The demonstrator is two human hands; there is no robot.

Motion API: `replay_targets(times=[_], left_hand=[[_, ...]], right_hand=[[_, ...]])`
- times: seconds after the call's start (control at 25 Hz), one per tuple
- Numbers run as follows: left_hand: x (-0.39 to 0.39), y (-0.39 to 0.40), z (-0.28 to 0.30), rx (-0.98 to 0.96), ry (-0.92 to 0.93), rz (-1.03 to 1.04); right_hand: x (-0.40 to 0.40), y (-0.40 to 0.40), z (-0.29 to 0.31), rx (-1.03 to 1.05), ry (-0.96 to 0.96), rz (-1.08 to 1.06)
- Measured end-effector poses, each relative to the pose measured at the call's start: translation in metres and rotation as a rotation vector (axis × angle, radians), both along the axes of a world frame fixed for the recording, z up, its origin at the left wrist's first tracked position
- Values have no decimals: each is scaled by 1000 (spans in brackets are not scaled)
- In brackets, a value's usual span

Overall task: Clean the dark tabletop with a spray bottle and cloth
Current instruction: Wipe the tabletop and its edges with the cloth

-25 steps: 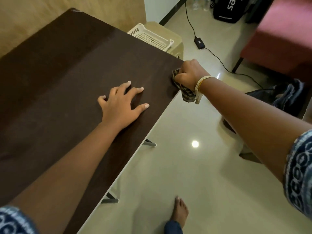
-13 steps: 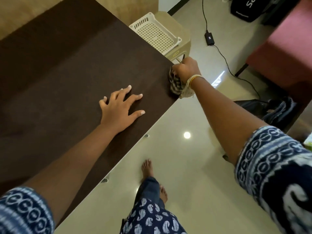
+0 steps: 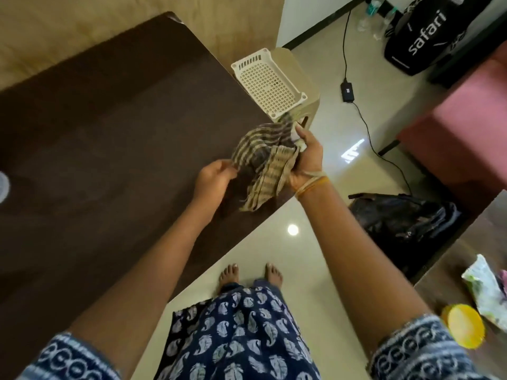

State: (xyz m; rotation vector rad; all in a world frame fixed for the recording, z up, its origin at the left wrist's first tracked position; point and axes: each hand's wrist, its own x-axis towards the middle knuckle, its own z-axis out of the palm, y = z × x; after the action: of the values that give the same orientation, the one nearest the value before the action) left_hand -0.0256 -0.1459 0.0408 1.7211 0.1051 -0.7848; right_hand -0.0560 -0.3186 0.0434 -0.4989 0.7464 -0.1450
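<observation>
The dark brown tabletop (image 3: pixel 104 149) fills the left half of the view. A striped brown and beige cloth (image 3: pixel 263 163) hangs in the air above the table's right corner, held between both hands. My right hand (image 3: pixel 307 157) grips its right side, fingers curled round the bunched fabric. My left hand (image 3: pixel 216 179) pinches the cloth's left edge. No spray bottle can be made out; a pale blurred round thing (image 3: pixel 3 185) sits at the table's far left edge.
A white perforated basket (image 3: pixel 267 82) rests on a beige stool beyond the table corner. A charger and cable (image 3: pixel 348 90), a black backpack (image 3: pixel 428 31) and a dark bag (image 3: pixel 406 218) lie on the floor. A second surface at right holds a yellow lid (image 3: pixel 463 326).
My left hand has lifted off the tabletop and taken the cloth's edge. My right hand has raised the cloth off the table corner and it has spread open between both hands.
</observation>
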Motion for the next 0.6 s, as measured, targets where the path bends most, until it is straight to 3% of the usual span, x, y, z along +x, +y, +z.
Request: replay_targets(times=[0.08, 0.2, 0.28, 0.36, 0.44, 0.52, 0.6], left_hand=[[-3, -9, 20, -397, 411, 197], [-7, -12, 26, -551, 538, 233], [-11, -16, 13, -397, 438, 341], [-13, -20, -2, -193, 275, 448], [-12, -22, -7, 0, 90, 338], [-12, -18, -4, 285, -165, 90], [-16, -3, -3, 468, -371, 16]], right_hand=[[-4, 22, 2, 49, -26, 80], [-7, 40, 4, -168, 169, 253], [-7, 32, 0, -434, 327, 322], [-5, 18, -3, -688, 327, 369], [-6, 7, -5, -993, 351, 468], [-5, 4, -15, -1403, 538, 497], [-2, 18, -27, -1616, 564, 538]])
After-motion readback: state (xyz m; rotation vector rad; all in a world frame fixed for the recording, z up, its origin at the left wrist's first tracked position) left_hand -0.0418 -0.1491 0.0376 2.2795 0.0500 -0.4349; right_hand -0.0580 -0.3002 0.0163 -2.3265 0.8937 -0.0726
